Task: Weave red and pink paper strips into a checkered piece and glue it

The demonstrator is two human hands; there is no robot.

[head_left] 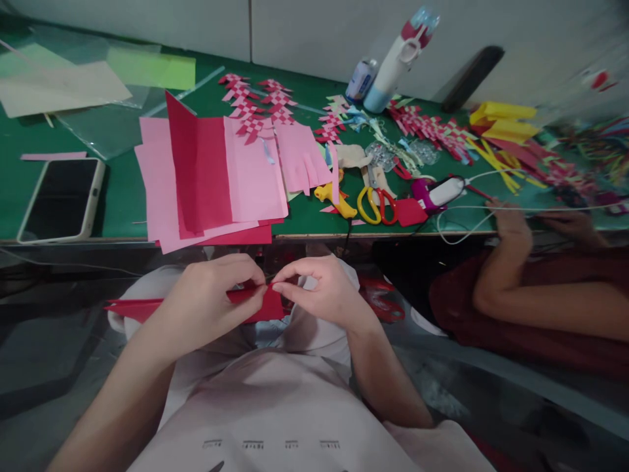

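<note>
Two hands meet low in the middle of the frame, over the person's lap and below the table edge. The left hand (211, 305) is closed around a folded red paper (137, 308), a long piece whose pointed end runs out toward the left of the picture. The right hand (327, 288) pinches the other end between thumb and fingertips, right where the two hands nearly touch.

The paper looks thin and is held in the air with nothing firm under it. A pull in opposite directions could probably tear it at the pinch, and an uneven squeeze could set a crease off-line. If either grip loosens, it would likely drop into the lap, out of easy sight.

Across the upper half runs a green table (122, 203). A stack of pink and red sheets (211, 170) sits centre-left, overhanging the near edge. A phone (61, 196) lies face up at the far left, and woven red-and-white pieces (255, 108) lie scattered behind the sheets. Scissors (376, 204) rest right of centre, and a white bottle (393, 59) stands at the top. At the right, a co-worker's arm (511, 275) reaches the table edge beside a white cable (472, 231). A pale wall closes the room behind — the far right is blurred.
</note>
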